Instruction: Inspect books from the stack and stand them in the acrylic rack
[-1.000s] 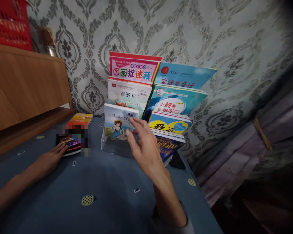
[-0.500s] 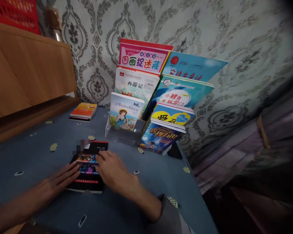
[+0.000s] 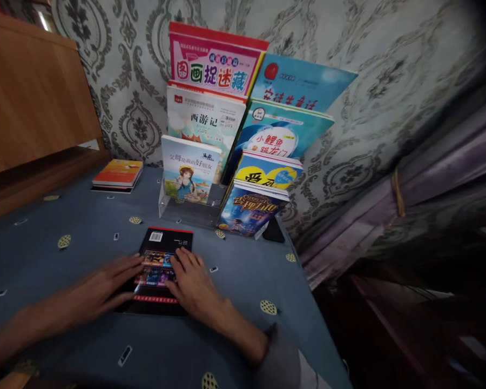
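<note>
A black book [image 3: 156, 276] lies back cover up on the table, with a barcode at its top and rows of colourful pictures across the middle. My left hand [image 3: 107, 283] rests at its left edge, fingers stretched out and slightly blurred. On the right side of the cover lies my right hand [image 3: 195, 282], its fingers spread over the pictures. Neither hand grips anything. Behind the hands stands a clear book rack [image 3: 186, 214] filled with several upright children's books, among them a dark blue one [image 3: 251, 210] in front.
A small stack of books with an orange cover [image 3: 119, 172] sits at the back left, beside a wooden cabinet [image 3: 36, 92]. A dark flat object [image 3: 274, 231] lies right of the rack. The blue patterned tablecloth [image 3: 243, 340] ends at the right, near a curtain [image 3: 348, 221].
The view has shifted, so the rack sits further left and higher. The black book now lies flatter, with its barcode showing. My hands have changed position slightly around it.
</note>
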Motion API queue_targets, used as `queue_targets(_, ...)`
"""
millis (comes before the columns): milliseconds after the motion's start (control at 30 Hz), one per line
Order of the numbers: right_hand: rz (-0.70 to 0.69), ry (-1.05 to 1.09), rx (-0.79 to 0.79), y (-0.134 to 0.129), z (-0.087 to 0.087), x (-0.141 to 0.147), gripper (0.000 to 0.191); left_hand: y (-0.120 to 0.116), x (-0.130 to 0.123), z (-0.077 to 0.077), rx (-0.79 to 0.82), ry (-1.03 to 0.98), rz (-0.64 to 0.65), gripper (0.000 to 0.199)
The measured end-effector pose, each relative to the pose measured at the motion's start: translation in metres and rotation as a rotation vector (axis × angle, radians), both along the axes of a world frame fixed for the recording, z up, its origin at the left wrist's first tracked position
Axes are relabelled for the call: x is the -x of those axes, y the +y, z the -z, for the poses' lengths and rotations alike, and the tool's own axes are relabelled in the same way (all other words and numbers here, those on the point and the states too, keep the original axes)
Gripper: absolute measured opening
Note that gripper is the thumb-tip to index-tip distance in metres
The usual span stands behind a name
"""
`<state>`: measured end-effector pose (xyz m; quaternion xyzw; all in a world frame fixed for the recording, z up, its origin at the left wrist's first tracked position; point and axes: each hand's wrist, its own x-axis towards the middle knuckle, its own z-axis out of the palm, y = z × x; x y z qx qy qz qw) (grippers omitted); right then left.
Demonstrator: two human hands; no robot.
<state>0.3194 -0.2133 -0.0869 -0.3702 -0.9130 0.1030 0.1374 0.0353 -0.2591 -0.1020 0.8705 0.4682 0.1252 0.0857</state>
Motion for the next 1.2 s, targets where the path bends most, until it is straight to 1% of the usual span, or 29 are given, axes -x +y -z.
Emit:
queue_targets(100, 0.096, 0.034, 0.01, 0.001, 0.006, -0.007, 0.053, 0.031, 0.001, 0.012, -0.041, -0.028, -0.11, 0.051)
queue_targets(167, 0.14, 0.049, 0.026, 0.002, 0.011, -0.011, 0.055, 0.051, -0.002, 0.016, -0.063, -0.038, -0.158, 0.051)
queue_targets(233, 0.161, 0.064, 0.046, 0.001, 0.017, -0.014, 0.056, 0.066, -0.007, 0.017, -0.092, -0.045, -0.191, 0.052)
queue_targets(333, 0.16, 0.09, 0.069, 0.0, 0.023, -0.016, 0.058, 0.08, -0.017, 0.015, -0.116, -0.023, -0.213, 0.052)
queue_targets(400, 0.153, 0.112, 0.077, 0.0, 0.025, -0.015, 0.059, 0.086, -0.023, 0.012, -0.122, 0.014, -0.195, 0.05)
queue_targets(500, 0.147, 0.135, 0.09, 0.0, 0.024, -0.015, 0.059, 0.092, -0.034, 0.005, -0.126, 0.046, -0.116, 0.045)
queue_targets(600, 0.144, 0.135, 0.106, 0.0, 0.022, -0.015, 0.06, 0.098, -0.047, -0.001, -0.121, 0.035, -0.036, 0.042)
queue_targets(700, 0.14, 0.151, 0.1, -0.001, 0.021, -0.016, 0.06, 0.106, -0.061, -0.003, -0.128, 0.014, 0.03, 0.041)
queue_targets(800, 0.131, 0.156, 0.083, 0.0, 0.023, -0.017, 0.06, 0.115, -0.076, -0.003, -0.136, -0.01, 0.113, 0.041)
queue_targets(900, 0.126, 0.152, 0.075, 0.0, 0.025, -0.016, 0.06, 0.123, -0.089, 0.0, -0.138, 0.013, 0.177, 0.043)
queue_targets(1000, 0.125, 0.137, 0.078, 0.001, 0.025, -0.015, 0.063, 0.129, -0.098, 0.003, -0.16, 0.055, 0.185, 0.046)
queue_targets(1100, 0.12, 0.113, 0.073, 0.003, 0.024, -0.016, 0.065, 0.132, -0.101, 0.006, -0.184, 0.074, 0.174, 0.047)
queue_targets(1200, 0.109, 0.108, 0.053, 0.008, 0.021, -0.018, 0.063, 0.132, -0.1, 0.008, -0.166, 0.012, 0.19, 0.046)
